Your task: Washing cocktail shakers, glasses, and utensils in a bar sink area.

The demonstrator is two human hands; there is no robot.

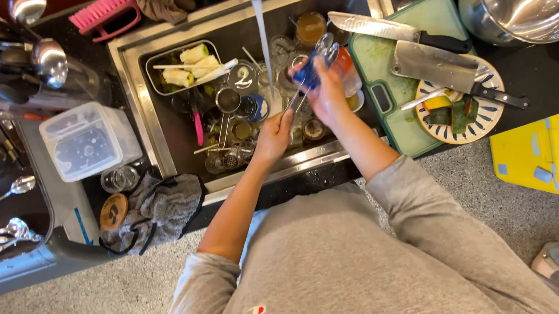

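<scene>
My left hand pinches the handle end of a thin metal utensil over the sink, while my right hand wraps a blue sponge around it; stiff, light, probably slippery wet.

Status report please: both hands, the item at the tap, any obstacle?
Left hand grips utensil handle. Right hand rubs blue sponge on it. Sink crowded below.

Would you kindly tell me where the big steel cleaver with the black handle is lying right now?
In the head view, the steel cleaver lies right of the sink, across the patterned plate and the green cutting board, just below the long knife.
</scene>
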